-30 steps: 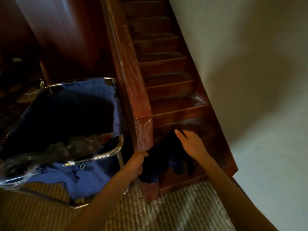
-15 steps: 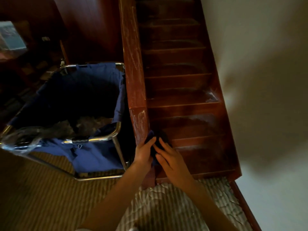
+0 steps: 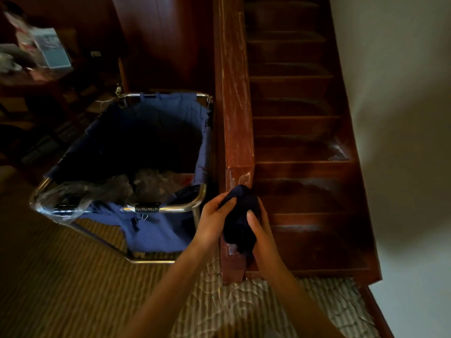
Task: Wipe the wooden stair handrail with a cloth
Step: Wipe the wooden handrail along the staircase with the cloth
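Observation:
A dark navy cloth [image 3: 240, 220] is bunched between both hands in front of the lower end of the reddish wooden handrail [image 3: 235, 98], which runs up and away beside the stairs and shows pale dusty streaks. My left hand [image 3: 213, 222] grips the cloth's left side, fingers curled over it. My right hand [image 3: 260, 230] holds the right side, thumb pressed on the fabric. The cloth covers part of the newel post [image 3: 233, 262] at the rail's foot.
A chrome-framed cart with a blue fabric bag [image 3: 136, 147] stands just left of the rail, crumpled clear plastic [image 3: 97, 191] on its near edge. Wooden steps [image 3: 297, 147] rise to the right against a pale wall [image 3: 400, 118]. Striped carpet [image 3: 73, 276] lies underfoot.
The cloth hung loosely spread between my hands by the post a second ago. Both hands have come together and gathered it into a bunch, slightly higher against the post.

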`<state>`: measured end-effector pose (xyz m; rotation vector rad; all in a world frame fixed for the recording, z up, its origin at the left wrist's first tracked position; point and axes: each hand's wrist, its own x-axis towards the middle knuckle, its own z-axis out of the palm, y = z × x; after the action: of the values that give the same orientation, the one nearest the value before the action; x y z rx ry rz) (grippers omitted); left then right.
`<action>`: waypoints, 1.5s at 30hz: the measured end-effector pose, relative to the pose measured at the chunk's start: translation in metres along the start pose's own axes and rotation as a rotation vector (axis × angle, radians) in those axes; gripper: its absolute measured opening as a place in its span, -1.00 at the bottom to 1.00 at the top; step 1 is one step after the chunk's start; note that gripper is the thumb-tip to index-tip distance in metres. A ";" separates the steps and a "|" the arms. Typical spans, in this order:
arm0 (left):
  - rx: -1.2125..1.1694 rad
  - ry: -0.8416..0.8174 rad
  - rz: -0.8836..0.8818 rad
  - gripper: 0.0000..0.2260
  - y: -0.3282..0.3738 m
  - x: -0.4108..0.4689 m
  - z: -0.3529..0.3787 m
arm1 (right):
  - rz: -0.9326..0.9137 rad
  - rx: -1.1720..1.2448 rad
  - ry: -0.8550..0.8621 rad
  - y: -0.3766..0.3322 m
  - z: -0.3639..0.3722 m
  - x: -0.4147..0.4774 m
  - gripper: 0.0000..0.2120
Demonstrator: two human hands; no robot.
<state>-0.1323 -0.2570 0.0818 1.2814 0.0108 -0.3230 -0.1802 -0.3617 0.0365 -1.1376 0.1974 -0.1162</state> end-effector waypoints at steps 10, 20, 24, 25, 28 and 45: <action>0.741 0.104 0.531 -0.73 0.003 0.030 -0.032 | -0.199 -0.152 0.105 -0.009 0.013 0.025 -0.45; 0.844 0.223 0.312 -0.51 -0.010 0.075 -0.024 | -1.138 -1.352 0.244 -0.056 -0.011 0.134 -0.56; 0.878 0.237 0.302 -0.50 -0.014 0.090 -0.022 | -1.087 -1.473 -0.005 -0.034 -0.009 0.156 -0.74; 0.874 0.251 0.307 -0.51 -0.014 0.094 -0.021 | -1.095 -1.446 -0.025 -0.034 -0.009 0.160 -0.75; 0.847 0.291 0.359 -0.53 -0.012 0.103 -0.015 | -1.137 -1.417 -0.113 -0.046 -0.005 0.179 -0.78; 0.706 0.397 0.286 -0.51 -0.042 0.112 0.000 | -1.143 -1.432 -0.144 -0.075 0.027 0.222 -0.81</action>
<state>-0.0360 -0.2931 0.0214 2.0036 0.0542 0.2042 0.0429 -0.4121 0.0943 -2.5625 -0.6518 -1.0194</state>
